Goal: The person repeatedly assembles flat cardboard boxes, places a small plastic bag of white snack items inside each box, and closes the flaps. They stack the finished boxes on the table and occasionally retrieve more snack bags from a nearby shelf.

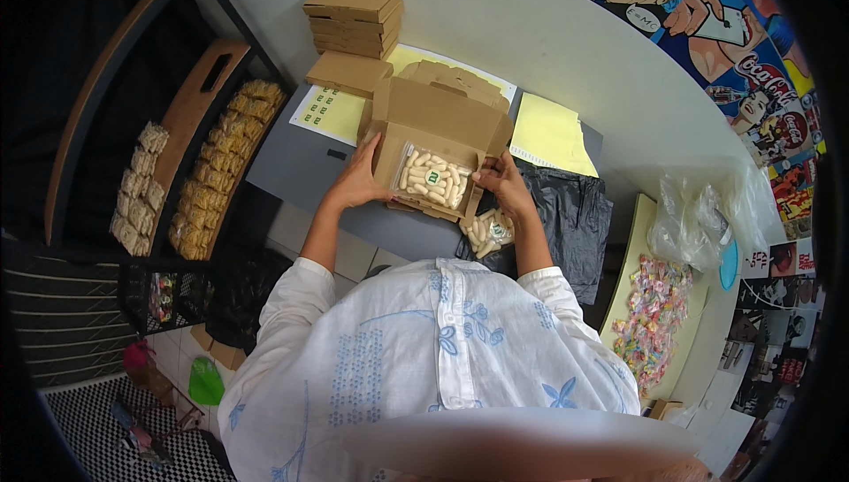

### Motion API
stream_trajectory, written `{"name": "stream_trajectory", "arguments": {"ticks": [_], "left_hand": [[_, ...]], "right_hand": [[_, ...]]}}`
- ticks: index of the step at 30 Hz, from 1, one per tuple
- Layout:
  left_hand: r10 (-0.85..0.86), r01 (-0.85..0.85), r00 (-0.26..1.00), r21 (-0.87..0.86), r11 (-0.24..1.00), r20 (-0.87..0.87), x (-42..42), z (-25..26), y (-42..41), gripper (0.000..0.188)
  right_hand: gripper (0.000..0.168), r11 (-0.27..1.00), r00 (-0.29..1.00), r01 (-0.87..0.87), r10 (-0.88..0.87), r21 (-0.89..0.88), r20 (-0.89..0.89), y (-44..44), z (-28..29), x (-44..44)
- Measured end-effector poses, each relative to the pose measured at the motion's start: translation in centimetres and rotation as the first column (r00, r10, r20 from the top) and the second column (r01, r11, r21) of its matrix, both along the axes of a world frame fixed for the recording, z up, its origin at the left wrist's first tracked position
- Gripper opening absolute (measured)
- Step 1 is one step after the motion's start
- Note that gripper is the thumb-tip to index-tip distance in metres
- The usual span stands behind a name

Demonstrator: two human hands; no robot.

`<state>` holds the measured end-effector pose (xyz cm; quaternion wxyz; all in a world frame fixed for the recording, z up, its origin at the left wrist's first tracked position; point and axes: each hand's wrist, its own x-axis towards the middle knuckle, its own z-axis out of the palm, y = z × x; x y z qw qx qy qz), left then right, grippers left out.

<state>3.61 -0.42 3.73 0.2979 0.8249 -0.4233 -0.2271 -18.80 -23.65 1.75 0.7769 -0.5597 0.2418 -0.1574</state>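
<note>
An open cardboard mailer box [431,107] sits on the grey table before me, its lid raised at the far side. Inside it lies a clear bag of pale finger-shaped snacks [434,177] with a round green-and-white sticker. My left hand [356,177] holds the box's left wall, thumb along the near corner. At the right wall, my right hand [507,185] grips the side with thumb and fingers; its thumb tip is close to the bag's edge. A second bag of the same snacks [489,233] rests below my right wrist, partly on black plastic.
Behind the box stand stacked cardboard boxes [355,18] and a sticker sheet [326,110]. Yellow paper [552,134] and a black plastic bag [570,217] lie to the right. Shelves with packed snacks [225,163] flank the left; wrapped sweets [653,323] fill a right-hand shelf.
</note>
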Motion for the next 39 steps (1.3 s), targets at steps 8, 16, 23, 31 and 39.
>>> {"name": "stream_trajectory", "arguments": {"ticks": [8, 16, 23, 31, 39], "left_hand": [[-0.132, 0.132, 0.991, -0.037, 0.991, -0.009, 0.9, -0.7, -0.4, 0.141], [-0.112, 0.111, 0.992, -0.022, 0.994, -0.05, 0.8, -1.0, -0.1, 0.128], [-0.11, 0.11, 0.993, -0.007, 0.994, -0.049, 0.4, -0.6, -0.2, 0.124], [-0.091, 0.091, 0.994, -0.004, 0.996, -0.06, 0.2, -0.8, -0.1, 0.127], [0.062, -0.078, 0.98, -0.078, 0.994, -0.187, -0.1, -2.3, 0.4, 0.145]], "right_hand": [[0.053, 0.97, 0.988, 0.156, -0.155, -0.186, 0.023, 0.9, -2.2, 0.7], [0.021, 0.961, 0.993, 0.037, -0.066, -0.276, -0.099, 0.8, -1.8, 0.7], [0.015, 0.966, 0.989, 0.105, -0.126, -0.236, -0.076, 0.4, -2.9, 0.7], [0.042, 0.941, 0.938, 0.319, -0.296, -0.114, 0.18, 1.0, -3.7, 1.4], [0.027, 0.906, 0.968, 0.25, -0.233, -0.341, 0.092, 0.9, -2.8, 1.3]]}}
